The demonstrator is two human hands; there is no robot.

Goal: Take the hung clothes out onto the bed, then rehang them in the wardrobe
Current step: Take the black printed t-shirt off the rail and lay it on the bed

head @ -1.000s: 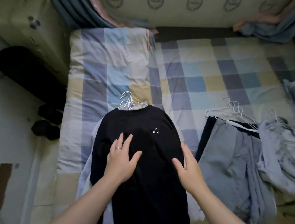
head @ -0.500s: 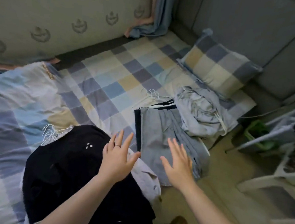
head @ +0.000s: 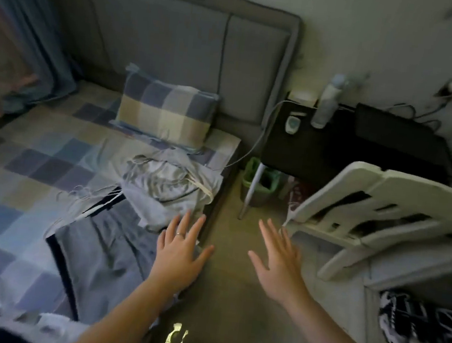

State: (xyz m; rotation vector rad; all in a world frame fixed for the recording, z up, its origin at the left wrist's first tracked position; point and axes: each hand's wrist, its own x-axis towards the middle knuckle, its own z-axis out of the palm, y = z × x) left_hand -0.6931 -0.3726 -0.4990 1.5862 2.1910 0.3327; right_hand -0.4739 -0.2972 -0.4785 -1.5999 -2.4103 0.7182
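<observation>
Clothes on hangers lie on the checked bed (head: pixel 17 164): grey trousers (head: pixel 102 258) near the edge, a pale crumpled garment (head: pixel 169 184) just beyond them, below the checked pillow (head: pixel 164 110). Left hand (head: pixel 179 253), ring on one finger, hovers over the trousers' edge, fingers spread, holding nothing. Right hand (head: pixel 279 264) is over the floor, also open and empty.

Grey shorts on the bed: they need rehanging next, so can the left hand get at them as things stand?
Probably yes: the open left hand is empty and already over the grey shorts, with nothing lying on them.
</observation>
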